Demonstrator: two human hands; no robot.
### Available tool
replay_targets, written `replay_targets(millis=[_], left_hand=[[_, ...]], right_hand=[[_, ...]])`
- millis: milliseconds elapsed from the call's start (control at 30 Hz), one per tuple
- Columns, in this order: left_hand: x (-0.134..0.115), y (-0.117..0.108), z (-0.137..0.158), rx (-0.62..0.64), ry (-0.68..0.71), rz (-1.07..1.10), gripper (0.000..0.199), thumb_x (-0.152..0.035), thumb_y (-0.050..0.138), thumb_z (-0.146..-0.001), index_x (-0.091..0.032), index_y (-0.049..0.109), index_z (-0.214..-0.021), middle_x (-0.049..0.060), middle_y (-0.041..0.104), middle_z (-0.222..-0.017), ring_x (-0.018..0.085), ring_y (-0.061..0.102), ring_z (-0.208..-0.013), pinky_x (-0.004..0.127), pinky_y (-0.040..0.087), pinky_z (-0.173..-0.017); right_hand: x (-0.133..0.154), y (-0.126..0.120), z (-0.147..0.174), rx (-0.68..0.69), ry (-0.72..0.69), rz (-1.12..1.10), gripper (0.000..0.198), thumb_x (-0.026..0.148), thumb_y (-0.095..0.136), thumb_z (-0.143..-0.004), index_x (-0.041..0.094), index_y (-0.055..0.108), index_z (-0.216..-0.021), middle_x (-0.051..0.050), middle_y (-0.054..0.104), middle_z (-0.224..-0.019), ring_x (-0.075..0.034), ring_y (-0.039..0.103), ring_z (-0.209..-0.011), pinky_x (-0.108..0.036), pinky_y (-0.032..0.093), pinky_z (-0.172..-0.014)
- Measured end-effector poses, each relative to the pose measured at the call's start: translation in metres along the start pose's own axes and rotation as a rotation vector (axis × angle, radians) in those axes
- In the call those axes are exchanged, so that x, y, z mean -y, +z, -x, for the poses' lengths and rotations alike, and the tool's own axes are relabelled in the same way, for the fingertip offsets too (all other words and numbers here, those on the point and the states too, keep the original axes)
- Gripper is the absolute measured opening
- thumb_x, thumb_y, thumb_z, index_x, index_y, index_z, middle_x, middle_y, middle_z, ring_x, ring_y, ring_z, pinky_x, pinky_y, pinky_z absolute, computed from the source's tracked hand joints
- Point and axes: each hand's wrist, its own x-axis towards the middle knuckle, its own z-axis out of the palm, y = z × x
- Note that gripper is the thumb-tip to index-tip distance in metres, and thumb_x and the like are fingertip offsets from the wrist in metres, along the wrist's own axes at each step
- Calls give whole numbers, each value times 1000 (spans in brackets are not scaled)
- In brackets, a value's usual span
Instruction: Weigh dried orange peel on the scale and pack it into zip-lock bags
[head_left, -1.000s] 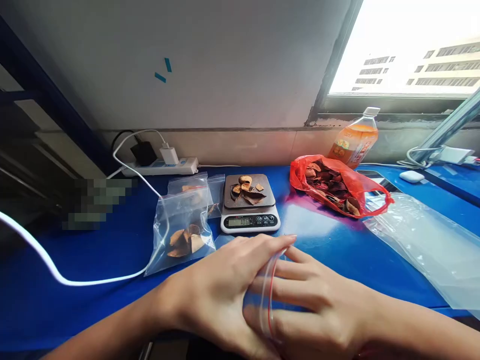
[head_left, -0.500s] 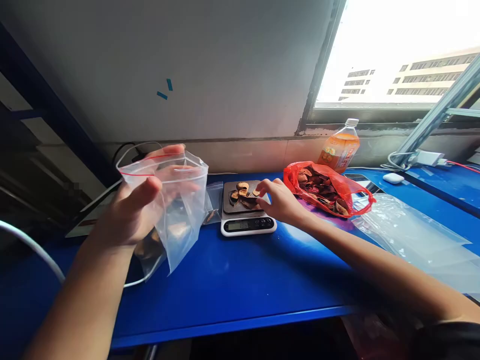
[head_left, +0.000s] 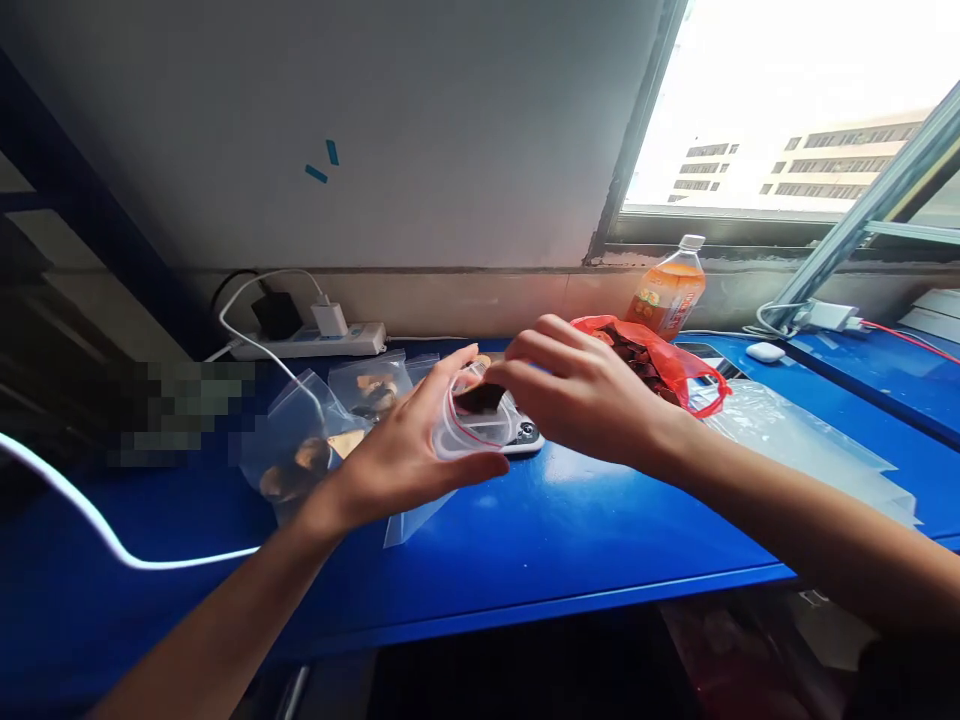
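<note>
My left hand [head_left: 397,455] is wrapped round a clear zip bag [head_left: 469,440] with a red line at its rim, and the bag's mouth faces up toward me. At that mouth my right hand [head_left: 589,390] pinches a dark dried peel piece [head_left: 481,398], its fingertips partly hidden. Behind both hands sits the kitchen scale [head_left: 531,440], of which only a corner with buttons shows. A pale dried piece peeks out above the bag rim. To the right, a red plastic bag [head_left: 694,385] full of dark dried peel pieces stands partly behind my right hand.
Filled clear bags [head_left: 289,465] lie at the left on the blue table [head_left: 585,540]. A power strip [head_left: 364,340] with chargers runs along the wall. An orange drink bottle [head_left: 671,290], a white earphone case [head_left: 765,352] and flat clear bags [head_left: 810,440] are at the right.
My left hand brought the zip bag rightward, in front of the scale. My right hand lifted a dark peel piece off the scale to the bag's mouth. The view shifted slightly.
</note>
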Motion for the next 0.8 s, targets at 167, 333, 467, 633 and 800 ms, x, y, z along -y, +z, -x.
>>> replay_targets(millis=[167,333,467,633,800], left_hand=[[12,-7,-6,-106,-32,163,102,-66,73,-71,-21,29,-151,18,54,-136,36,60,-113,51,52,-94],[20,-17,-9,-169,-31,307,98,-66,73,-70,-18,35,-146,18,56,-133,33,62,-110,47,52,-95],[18,-19,-8,-148,-49,329,98,-67,74,-68,-19,36,-145,16,56,-133,32,61,-111,46,52,-97],[20,-18,-9,-146,-40,363,94,-64,75,-70,-19,37,-144,16,56,-132,31,60,-114,44,51,-98],[28,-16,-13,-150,-70,411,92,-64,74,-71,-21,39,-144,15,56,-133,34,60,-116,46,49,-101]], right_hand=[[-33,34,-20,-10,269,-245,18,24,58,-91,17,60,-108,-9,68,-102,-19,60,-93,-35,47,-84],[-74,93,-14,345,422,-409,53,28,71,-81,14,51,-128,-15,66,-121,-28,55,-119,-42,45,-96],[-74,113,-8,353,459,-379,43,27,68,-83,17,56,-124,-11,69,-113,-29,52,-120,-48,42,-99],[-77,98,-10,160,480,-349,22,16,57,-87,17,63,-108,-8,72,-100,-24,57,-108,-40,43,-95],[-77,92,-8,176,387,-307,26,21,64,-83,16,64,-108,-10,70,-107,-24,57,-105,-39,44,-93]])
